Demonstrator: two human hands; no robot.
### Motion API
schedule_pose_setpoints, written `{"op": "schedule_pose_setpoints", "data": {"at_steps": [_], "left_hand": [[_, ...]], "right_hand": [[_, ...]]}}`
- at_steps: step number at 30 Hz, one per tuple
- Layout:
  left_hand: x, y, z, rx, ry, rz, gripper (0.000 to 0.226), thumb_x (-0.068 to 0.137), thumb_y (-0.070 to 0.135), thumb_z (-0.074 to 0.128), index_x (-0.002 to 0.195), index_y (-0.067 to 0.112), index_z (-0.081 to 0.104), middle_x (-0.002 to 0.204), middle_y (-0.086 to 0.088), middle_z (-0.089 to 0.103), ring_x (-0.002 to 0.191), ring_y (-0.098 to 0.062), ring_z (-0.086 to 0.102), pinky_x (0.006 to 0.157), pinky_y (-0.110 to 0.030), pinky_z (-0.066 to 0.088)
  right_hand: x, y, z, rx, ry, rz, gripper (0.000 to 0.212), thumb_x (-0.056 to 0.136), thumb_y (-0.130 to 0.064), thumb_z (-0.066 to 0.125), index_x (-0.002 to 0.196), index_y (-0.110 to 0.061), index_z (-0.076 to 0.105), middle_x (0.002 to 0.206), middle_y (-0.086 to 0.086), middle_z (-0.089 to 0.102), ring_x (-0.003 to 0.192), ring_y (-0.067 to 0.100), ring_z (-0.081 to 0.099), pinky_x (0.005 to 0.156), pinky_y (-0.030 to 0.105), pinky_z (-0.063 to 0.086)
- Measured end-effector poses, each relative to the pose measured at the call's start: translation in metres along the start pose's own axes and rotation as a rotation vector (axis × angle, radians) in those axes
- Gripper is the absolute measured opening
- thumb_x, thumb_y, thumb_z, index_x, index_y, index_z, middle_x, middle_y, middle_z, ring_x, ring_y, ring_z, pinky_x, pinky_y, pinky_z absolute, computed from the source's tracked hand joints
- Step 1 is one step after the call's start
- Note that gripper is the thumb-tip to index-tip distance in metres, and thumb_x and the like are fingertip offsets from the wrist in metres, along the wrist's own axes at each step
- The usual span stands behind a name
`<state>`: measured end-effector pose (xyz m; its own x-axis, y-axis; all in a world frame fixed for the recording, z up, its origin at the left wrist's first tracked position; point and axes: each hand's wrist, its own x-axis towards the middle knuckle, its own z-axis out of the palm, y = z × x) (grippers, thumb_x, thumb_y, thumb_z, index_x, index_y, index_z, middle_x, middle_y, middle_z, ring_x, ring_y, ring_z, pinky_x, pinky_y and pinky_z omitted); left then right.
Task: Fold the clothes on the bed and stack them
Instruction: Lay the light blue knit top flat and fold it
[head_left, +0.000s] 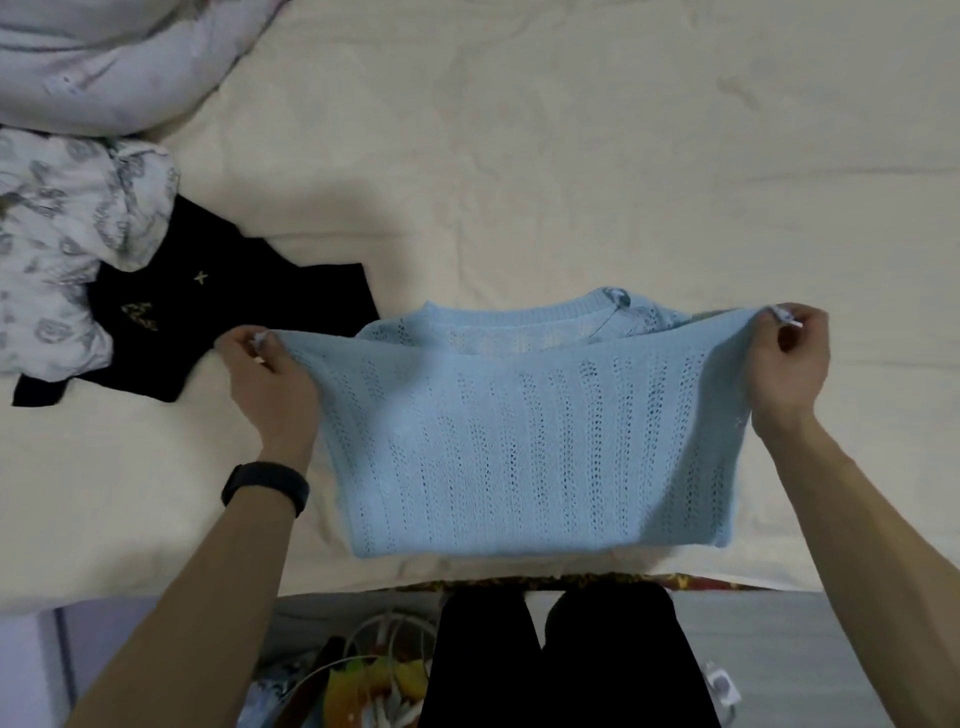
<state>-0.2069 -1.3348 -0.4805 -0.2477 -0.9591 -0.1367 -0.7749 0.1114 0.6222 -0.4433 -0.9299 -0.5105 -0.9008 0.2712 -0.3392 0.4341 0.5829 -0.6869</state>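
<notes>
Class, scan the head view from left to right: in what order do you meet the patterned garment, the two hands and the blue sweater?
patterned white garment → left hand → blue knit sweater → right hand

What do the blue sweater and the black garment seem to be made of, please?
Blue sweater: likely matte knitted yarn, given rows of small holes and a ribbed collar. Black garment: apparently smooth, thin fabric lying flat; weave unclear.
</notes>
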Motion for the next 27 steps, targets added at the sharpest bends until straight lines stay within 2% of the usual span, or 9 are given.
{"op": "schedule_pose_setpoints", "data": {"at_steps": [4,8,10,12,16,19,22,25,27], "left_hand": [[0.028,0.005,0.017,-0.017,0.050,-0.025,0.006,0.105,0.021,0.038,0.109,0.018,0.041,0.100,-0.007,0.056,0.087,-0.022,0.055,0.071,-0.021,0.036],[0.045,0.000,0.038,0.070,-0.135,-0.033,0.034,0.105,0.027,0.046,0.131,0.006,0.047,0.122,-0.017,0.061,0.110,-0.030,0.059,0.087,-0.028,0.043],[0.043,0.000,0.046,0.200,-0.194,-0.010,0.044,0.103,0.029,0.049,0.141,0.007,0.045,0.136,-0.019,0.052,0.124,-0.035,0.052,0.100,-0.036,0.041],[0.028,0.004,0.050,0.362,-0.144,0.056,0.054,0.098,0.030,0.051,0.148,0.011,0.040,0.148,-0.019,0.041,0.132,-0.038,0.043,0.106,-0.043,0.036],[-0.031,0.006,0.051,0.633,-0.250,0.512,0.060,0.093,0.033,0.052,0.150,0.016,0.043,0.159,-0.015,0.033,0.140,-0.037,0.038,0.110,-0.050,0.029],[-0.087,-0.007,0.060,0.631,-0.561,0.776,0.060,0.098,0.042,0.052,0.152,0.018,0.041,0.163,-0.012,0.028,0.149,-0.034,0.028,0.114,-0.061,0.027],[-0.129,-0.033,0.065,0.751,-0.760,0.898,0.069,0.101,0.064,0.029,0.161,0.034,0.015,0.170,0.000,0.004,0.156,-0.026,0.001,0.120,-0.062,0.011],[-0.126,-0.072,0.049,0.806,-0.775,0.840,0.073,0.097,0.076,0.020,0.160,0.043,0.004,0.170,0.006,-0.007,0.156,-0.022,-0.009,0.121,-0.059,-0.002],[-0.116,-0.096,0.029,0.850,-0.735,0.849,0.074,0.096,0.077,0.018,0.160,0.042,0.009,0.170,0.005,-0.004,0.156,-0.021,-0.007,0.122,-0.058,-0.001]], "right_hand": [[0.014,-0.013,0.016,0.001,0.016,0.009,0.008,0.098,-0.042,0.049,0.103,-0.037,0.050,0.087,-0.020,0.057,0.068,-0.018,0.052,0.066,0.008,0.037],[0.029,-0.010,0.032,-0.023,0.015,0.017,0.031,0.101,-0.044,0.047,0.122,-0.023,0.056,0.086,-0.020,0.056,0.067,-0.021,0.053,0.063,0.004,0.036],[0.028,-0.011,0.037,-0.085,-0.030,0.027,0.042,0.099,-0.050,0.048,0.131,-0.023,0.054,0.094,-0.015,0.063,0.081,-0.008,0.059,0.080,0.014,0.040],[0.021,-0.010,0.040,-0.197,-0.035,-0.019,0.057,0.097,-0.051,0.050,0.142,-0.017,0.047,0.121,0.001,0.063,0.112,0.018,0.059,0.097,0.027,0.040],[-0.032,-0.011,0.046,-0.450,0.019,-0.339,0.062,0.097,-0.046,0.051,0.143,-0.006,0.048,0.149,0.021,0.044,0.135,0.042,0.041,0.109,0.051,0.035],[-0.092,-0.002,0.067,-0.574,-0.212,-0.657,0.057,0.099,-0.046,0.050,0.146,-0.014,0.048,0.157,0.015,0.039,0.146,0.036,0.033,0.115,0.054,0.026],[-0.113,0.014,0.089,-0.781,-0.488,-0.874,0.062,0.103,-0.056,0.035,0.160,-0.031,0.027,0.170,0.005,0.014,0.157,0.026,0.009,0.121,0.056,0.007],[-0.077,0.024,0.092,-1.017,-0.528,-0.777,0.068,0.101,-0.070,0.011,0.160,-0.041,-0.007,0.169,0.000,-0.018,0.155,0.019,-0.020,0.121,0.059,-0.011],[-0.062,0.027,0.082,-1.047,-0.479,-0.740,0.070,0.101,-0.072,0.013,0.160,-0.042,-0.008,0.170,0.000,-0.016,0.155,0.019,-0.021,0.120,0.057,-0.013]]}}
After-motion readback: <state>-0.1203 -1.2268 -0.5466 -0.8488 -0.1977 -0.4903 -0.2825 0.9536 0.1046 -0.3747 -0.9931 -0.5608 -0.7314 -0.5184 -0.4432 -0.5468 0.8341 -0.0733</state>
